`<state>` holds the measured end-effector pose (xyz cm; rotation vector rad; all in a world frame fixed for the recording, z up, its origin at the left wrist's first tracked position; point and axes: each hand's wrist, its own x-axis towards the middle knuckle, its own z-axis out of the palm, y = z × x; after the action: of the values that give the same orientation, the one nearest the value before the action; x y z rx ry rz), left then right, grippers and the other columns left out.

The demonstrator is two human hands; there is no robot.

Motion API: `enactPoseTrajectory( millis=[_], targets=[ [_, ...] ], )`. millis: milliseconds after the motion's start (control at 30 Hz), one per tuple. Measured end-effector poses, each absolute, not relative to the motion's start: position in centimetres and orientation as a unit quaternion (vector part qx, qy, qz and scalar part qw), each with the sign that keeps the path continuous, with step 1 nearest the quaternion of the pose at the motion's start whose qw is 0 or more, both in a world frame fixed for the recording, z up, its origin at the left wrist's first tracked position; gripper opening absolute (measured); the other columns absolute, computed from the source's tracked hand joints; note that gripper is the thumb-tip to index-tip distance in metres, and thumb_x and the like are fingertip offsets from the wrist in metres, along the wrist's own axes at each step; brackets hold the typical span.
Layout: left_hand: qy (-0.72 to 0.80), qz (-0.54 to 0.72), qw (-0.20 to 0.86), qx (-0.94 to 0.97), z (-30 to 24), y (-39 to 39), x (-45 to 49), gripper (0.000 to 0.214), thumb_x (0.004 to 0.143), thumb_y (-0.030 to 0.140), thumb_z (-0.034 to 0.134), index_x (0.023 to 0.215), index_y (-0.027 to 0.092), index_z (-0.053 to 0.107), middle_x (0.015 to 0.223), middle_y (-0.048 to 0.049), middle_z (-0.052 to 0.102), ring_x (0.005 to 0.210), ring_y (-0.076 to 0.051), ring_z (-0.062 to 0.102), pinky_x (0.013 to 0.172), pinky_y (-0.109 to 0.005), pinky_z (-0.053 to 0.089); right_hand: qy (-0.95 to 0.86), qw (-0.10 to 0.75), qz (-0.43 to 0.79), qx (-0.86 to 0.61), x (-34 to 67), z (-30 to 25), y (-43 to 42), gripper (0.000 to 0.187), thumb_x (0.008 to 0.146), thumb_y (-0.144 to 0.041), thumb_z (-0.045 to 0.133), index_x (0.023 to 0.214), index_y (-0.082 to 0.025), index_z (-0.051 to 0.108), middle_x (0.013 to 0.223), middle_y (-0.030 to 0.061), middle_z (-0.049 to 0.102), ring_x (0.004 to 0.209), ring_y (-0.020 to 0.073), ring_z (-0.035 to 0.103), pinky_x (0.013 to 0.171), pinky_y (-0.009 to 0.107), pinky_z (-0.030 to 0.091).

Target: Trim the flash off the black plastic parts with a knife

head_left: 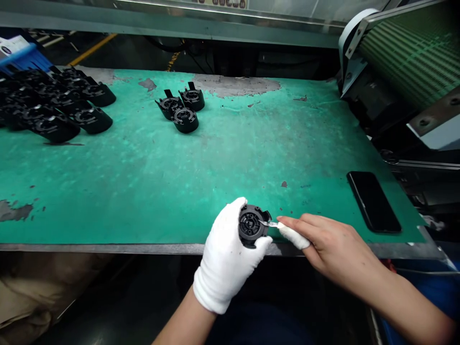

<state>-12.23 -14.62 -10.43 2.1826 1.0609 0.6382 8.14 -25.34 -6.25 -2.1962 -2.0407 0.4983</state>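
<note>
My left hand (227, 254), in a white glove, is wrapped round a round black plastic part (250, 225) at the table's front edge. The part's ribbed, recessed face is turned up toward me. From the right, my right hand (328, 239) pinches a small knife (269, 224) with a thin metal blade. Its blade tip reaches over the face of the black part, near the inner ring. White wrapping covers the thumb of this otherwise bare hand. Most of the knife's handle is hidden by the fingers.
Three similar black parts (185, 119) stand together toward the back of the green table (143, 182). Many more black parts (53, 122) crowd the left, beside a blue bin (30, 57). A black phone (373, 201) lies at right, below a green conveyor belt (413, 48).
</note>
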Motion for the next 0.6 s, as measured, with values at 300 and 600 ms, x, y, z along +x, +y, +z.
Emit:
enactPoseTrajectory(
  millis=[300, 600],
  targets=[
    [0.410, 0.321, 0.246, 0.818, -11.7, -15.5, -11.3, 0.076, 0.082, 0.040, 0.075, 0.144, 0.018, 0.038, 0.139, -0.0151, 0.058, 0.132, -0.028, 0.056, 0.114, -0.047, 0.049, -0.622, 0.038, 0.097, -0.776, 6.4, -6.7, -25.3, 0.038, 0.101, -0.029, 0.046, 0.135, -0.036, 0.061, 0.087, -0.0003, 0.065, 0.080, 0.0221, 0.065, 0.062, 0.033, 0.042],
    [0.405, 0.332, 0.261, 0.811, -11.5, -15.5, -11.5, 0.074, 0.080, 0.042, 0.076, 0.141, 0.017, 0.042, 0.137, -0.0148, 0.060, 0.129, -0.029, 0.059, 0.111, -0.048, 0.052, -0.615, 0.068, 0.110, -0.778, 5.3, -7.0, -25.6, 0.037, 0.102, -0.028, 0.045, 0.134, -0.034, 0.062, 0.093, 0.0017, 0.069, 0.087, 0.0231, 0.069, 0.066, 0.033, 0.045]
  ],
)
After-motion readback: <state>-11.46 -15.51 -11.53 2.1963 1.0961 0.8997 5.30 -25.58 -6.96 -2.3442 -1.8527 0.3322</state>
